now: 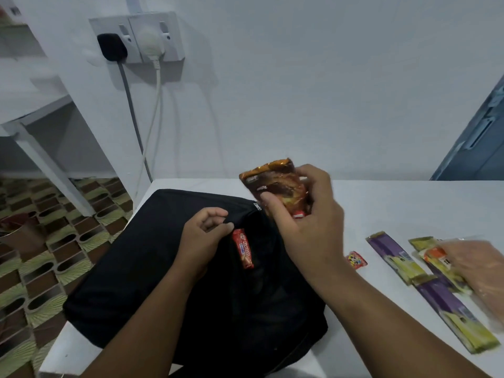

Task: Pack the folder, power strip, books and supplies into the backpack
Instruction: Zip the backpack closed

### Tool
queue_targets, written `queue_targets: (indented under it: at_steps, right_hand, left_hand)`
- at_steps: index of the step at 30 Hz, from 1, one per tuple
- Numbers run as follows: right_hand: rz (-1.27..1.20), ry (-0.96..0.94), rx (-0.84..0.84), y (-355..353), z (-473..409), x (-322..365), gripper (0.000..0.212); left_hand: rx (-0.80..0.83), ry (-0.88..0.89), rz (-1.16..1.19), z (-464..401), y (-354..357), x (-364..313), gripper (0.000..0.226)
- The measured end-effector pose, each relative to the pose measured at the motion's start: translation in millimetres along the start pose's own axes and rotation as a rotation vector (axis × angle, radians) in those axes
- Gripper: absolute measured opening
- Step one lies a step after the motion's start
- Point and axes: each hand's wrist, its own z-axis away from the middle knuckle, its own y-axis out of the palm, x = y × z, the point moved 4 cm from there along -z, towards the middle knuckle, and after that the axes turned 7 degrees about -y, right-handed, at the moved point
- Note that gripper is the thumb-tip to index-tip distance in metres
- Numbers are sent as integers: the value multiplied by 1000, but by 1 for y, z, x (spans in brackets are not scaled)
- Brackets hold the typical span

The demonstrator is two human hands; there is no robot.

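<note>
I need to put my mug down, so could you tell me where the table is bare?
Bare: the far strip of the table behind the snack packets. Crowded: the right side with those packets, and the left under the backpack.

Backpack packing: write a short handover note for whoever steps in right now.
Left hand pinches the black backpack opening wide. Right hand holds an orange-brown snack packet above it.
Done: a red snack bar sits in the opening.
Left on the white table: a small red sweet, purple-yellow packets and a clear bag. No folder, power strip or books in view.
</note>
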Motion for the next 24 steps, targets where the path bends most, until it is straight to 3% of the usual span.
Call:
queue_targets:
  at_steps: [3, 5, 10, 13, 17, 19, 24]
  right_hand:
    - [-16, 418, 189, 27, 25, -30, 46]
    - [-25, 597, 310, 40, 49, -49, 41]
    - [64, 530, 529, 44, 66, -45, 27]
    - [126, 524, 602, 41, 67, -38, 22]
    - [352, 465, 695, 47, 73, -41, 27]
    - [409, 412, 661, 54, 76, -42, 34]
    - [244, 444, 329, 43, 75, -37, 58]
  left_hand:
    - [-28, 6, 48, 1, -2, 0, 17]
    - [-37, 12, 48, 3, -3, 1, 15]
    - [-29, 109, 25, 5, -3, 2, 13]
    - [-40, 125, 125, 5, -5, 3, 19]
    - [-39, 139, 235, 11, -11, 2, 24]
    - [-3, 142, 217, 13, -11, 1, 24]
    - [-44, 193, 182, 20, -12, -1, 24]
